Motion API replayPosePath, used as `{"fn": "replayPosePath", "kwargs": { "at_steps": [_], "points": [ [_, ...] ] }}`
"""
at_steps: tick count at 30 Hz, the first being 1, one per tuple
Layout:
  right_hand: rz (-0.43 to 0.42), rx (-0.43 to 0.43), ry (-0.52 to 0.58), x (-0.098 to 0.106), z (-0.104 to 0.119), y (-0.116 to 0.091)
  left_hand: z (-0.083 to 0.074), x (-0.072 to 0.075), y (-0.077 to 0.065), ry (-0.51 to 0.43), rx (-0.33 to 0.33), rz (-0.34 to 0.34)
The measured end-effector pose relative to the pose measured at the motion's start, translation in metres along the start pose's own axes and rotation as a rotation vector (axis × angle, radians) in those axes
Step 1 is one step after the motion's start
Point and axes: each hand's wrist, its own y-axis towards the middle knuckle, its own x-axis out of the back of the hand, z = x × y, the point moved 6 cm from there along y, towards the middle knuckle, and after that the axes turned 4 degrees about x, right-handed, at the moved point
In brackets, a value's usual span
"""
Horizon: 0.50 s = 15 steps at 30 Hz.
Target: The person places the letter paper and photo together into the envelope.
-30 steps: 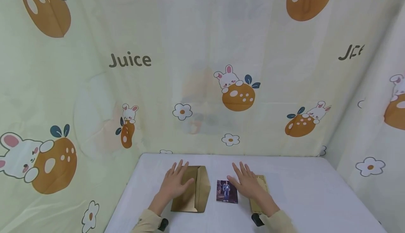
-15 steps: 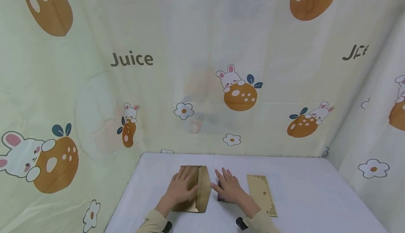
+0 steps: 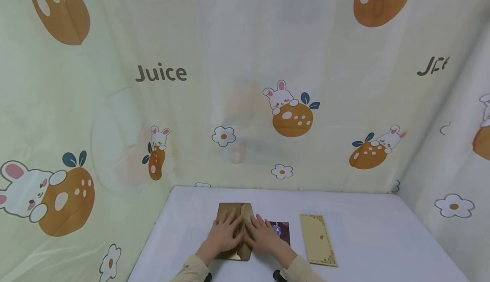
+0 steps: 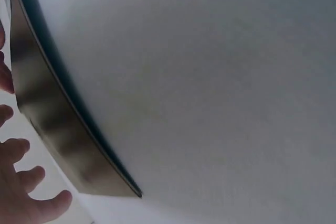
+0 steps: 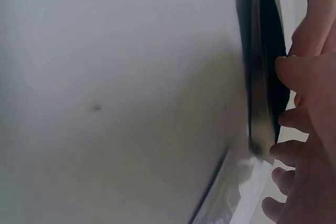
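Observation:
A gold-brown envelope (image 3: 226,208) lies on the white table, its flap along the right side. My left hand (image 3: 225,234) rests on the envelope's body with fingers spread. At the flap my right hand (image 3: 265,236) touches the edge, fingers extended. The right wrist view shows that flap (image 5: 262,108) lifted off the table, with fingertips (image 5: 289,153) against it. Partly covered by the right hand, a small photo (image 3: 284,231) of a standing person lies beside the envelope. In the left wrist view, the envelope's edge (image 4: 63,124) crosses the left side.
Farther right lies a cream card (image 3: 318,239) with an ornate border. The white tabletop (image 3: 375,235) extends past it on the right. A curtain (image 3: 229,52) printed with rabbits and oranges hangs behind the table.
My right hand has moved left, from over the cream card across the photo to the envelope's flap. The left hand has shifted slightly right on the envelope. The flap now looks narrower, partly raised.

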Motion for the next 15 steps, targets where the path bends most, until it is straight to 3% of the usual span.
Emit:
{"fn": "replayPosePath", "kwargs": {
  "at_steps": [9,15],
  "points": [
    [0.031,-0.006,-0.037,-0.010,0.001,-0.003,-0.005,-0.008,0.000,0.024,-0.005,0.041],
    [0.020,-0.011,-0.056,-0.008,0.001,-0.002,-0.001,0.003,0.009,0.034,-0.017,0.068]
  ]
}}
